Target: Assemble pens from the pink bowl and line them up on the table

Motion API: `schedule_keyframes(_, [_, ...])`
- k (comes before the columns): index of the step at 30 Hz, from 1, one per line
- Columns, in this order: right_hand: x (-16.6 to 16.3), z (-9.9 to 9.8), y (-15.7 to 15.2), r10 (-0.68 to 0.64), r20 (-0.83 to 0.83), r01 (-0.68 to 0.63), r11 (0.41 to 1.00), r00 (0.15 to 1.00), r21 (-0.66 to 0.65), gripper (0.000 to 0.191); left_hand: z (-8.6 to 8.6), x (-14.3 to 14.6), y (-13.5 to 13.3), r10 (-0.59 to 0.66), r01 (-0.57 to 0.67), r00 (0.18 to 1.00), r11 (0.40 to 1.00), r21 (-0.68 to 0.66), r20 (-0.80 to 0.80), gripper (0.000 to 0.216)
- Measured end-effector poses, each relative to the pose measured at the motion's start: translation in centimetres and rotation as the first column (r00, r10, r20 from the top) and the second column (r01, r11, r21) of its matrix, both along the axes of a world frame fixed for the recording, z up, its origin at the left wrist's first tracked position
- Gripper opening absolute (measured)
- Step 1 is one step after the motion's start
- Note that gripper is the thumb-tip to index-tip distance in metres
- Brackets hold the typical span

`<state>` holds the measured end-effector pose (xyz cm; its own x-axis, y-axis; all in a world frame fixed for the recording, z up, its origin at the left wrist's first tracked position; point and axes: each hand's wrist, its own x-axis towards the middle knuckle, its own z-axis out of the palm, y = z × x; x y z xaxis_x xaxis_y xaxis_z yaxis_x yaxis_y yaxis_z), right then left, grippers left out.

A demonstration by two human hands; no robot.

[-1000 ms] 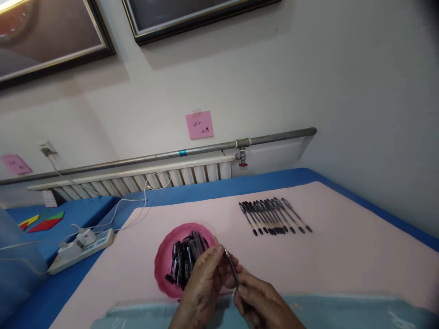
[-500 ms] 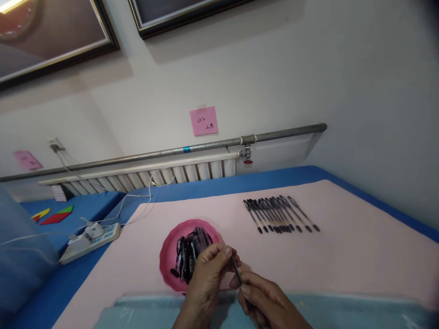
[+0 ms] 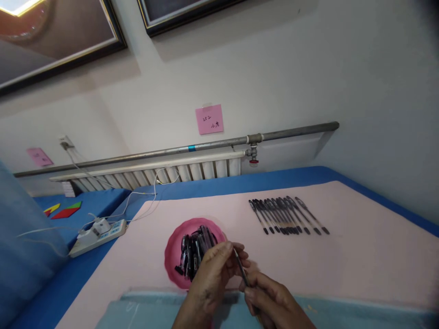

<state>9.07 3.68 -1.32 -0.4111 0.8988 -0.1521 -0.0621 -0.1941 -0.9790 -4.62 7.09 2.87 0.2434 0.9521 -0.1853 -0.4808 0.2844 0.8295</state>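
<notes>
Both my hands meet low in the middle of the view over a pink table mat (image 3: 360, 256). My right hand (image 3: 274, 301) grips the lower end of a thin dark pen (image 3: 241, 269) that points up and to the left. My left hand (image 3: 214, 278) is closed with its fingertips pinched at the pen's upper tip; I cannot make out what they hold there. Just behind my left hand sits a pink dish (image 3: 173, 256) holding several black pen caps (image 3: 194, 249). A neat row of several black pens (image 3: 288, 214) lies on the mat to the right.
A white power strip (image 3: 98, 230) with cables lies on the blue table edge at left. Coloured flat shapes (image 3: 63, 210) lie on a blue table further left. A radiator (image 3: 154, 173) and pipe run along the wall. A pale blue sheet (image 3: 343, 310) covers the near edge.
The view has drifted, so everything sits slightly further right. My hands stay together on the pen, with the left fingertips closing nearer its tip.
</notes>
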Motion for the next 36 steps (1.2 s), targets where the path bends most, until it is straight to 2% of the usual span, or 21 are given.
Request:
schedule_keyframes(2, [0.1,-0.2,0.0,0.017,-0.002,-0.017,1.0,1.0,0.017,0.034,0.1,-0.5,0.1,-0.038,0.039,0.999,0.999,-0.014,0.018,0.028])
schedule_keyframes(4, [0.0,-0.2,0.0,0.005,0.01,-0.005,0.999,1.0,0.04,0.031,-0.2,-0.6,0.2,-0.025,0.024,1.0,0.999,-0.04,-0.012,0.024])
schedule_keyframes(10, [-0.6,0.9,-0.6,-0.074,0.093,0.064,0.992,0.993,0.105,0.014,-1.2,-0.2,1.0,0.156,-0.157,0.988,0.986,-0.055,-0.018,0.035])
schedule_keyframes(12, [-0.6,1.1,-0.7,-0.071,0.106,0.061,0.994,0.992,0.089,0.014,-0.6,-1.5,1.4,0.248,-0.248,0.969,0.967,-0.049,-0.006,0.032])
schedule_keyframes(14, [-0.5,1.1,-0.7,-0.073,0.103,0.07,0.997,0.992,0.037,0.017,0.3,-3.9,2.0,0.374,-0.377,0.926,0.925,-0.054,-0.054,0.024])
schedule_keyframes(16, [-0.4,0.9,-0.5,-0.09,0.1,0.091,0.996,0.991,-0.005,0.021,1.1,-7.1,2.4,0.45,-0.45,0.875,0.892,0.04,-0.177,0.022])
schedule_keyframes(17, [-0.3,0.8,-0.4,-0.097,0.1,0.1,0.995,0.99,-0.018,0.023,1.4,-8.6,2.6,0.46,-0.445,0.831,0.887,0.121,-0.314,0.019])
schedule_keyframes(18, [-0.3,0.8,-0.3,-0.104,0.099,0.107,0.994,0.99,-0.025,0.025,1.6,-10.0,2.7,0.447,-0.396,0.726,0.893,0.213,-0.523,0.018])
schedule_keyframes(19, [-0.2,0.8,-0.3,-0.109,0.097,0.112,0.993,0.989,-0.03,0.026,1.7,-11.2,2.7,0.399,-0.316,0.576,0.914,0.256,-0.713,0.022])
schedule_keyframes(20, [-0.2,0.8,-0.2,-0.11,0.092,0.114,0.993,0.99,-0.035,0.026,1.6,-12.0,2.7,0.367,-0.276,0.487,0.926,0.259,-0.793,0.025])
schedule_keyframes(21, [-0.3,0.8,-0.2,-0.109,0.085,0.113,0.993,0.99,-0.042,0.027,1.5,-12.6,2.7,0.326,-0.232,0.393,0.94,0.25,-0.86,0.027])
schedule_keyframes(24, [-0.3,1.0,-0.2,-0.112,0.063,0.117,0.991,0.992,-0.07,0.028,1.0,-12.6,2.7,0.215,-0.129,0.205,0.973,0.192,-0.955,0.014])
schedule_keyframes(28, [-0.2,1.1,-0.1,-0.142,0.052,0.147,0.984,0.988,-0.098,0.029,0.8,-11.3,3.0,0.057,0.01,-0.055,0.998,0.056,-0.997,0.013])
schedule_keyframes(32, [0.0,1.2,-0.1,-0.139,0.02,0.141,0.983,0.99,-0.116,0.029,1.0,-10.6,2.9,-0.045,0.096,-0.175,0.993,-0.062,-0.983,0.015])
schedule_keyframes(36, [0.1,1.5,-0.1,-0.151,-0.011,0.149,0.982,0.988,-0.116,0.028,0.9,-10.4,2.6,-0.005,0.13,-0.169,0.991,-0.028,-0.986,0.015])
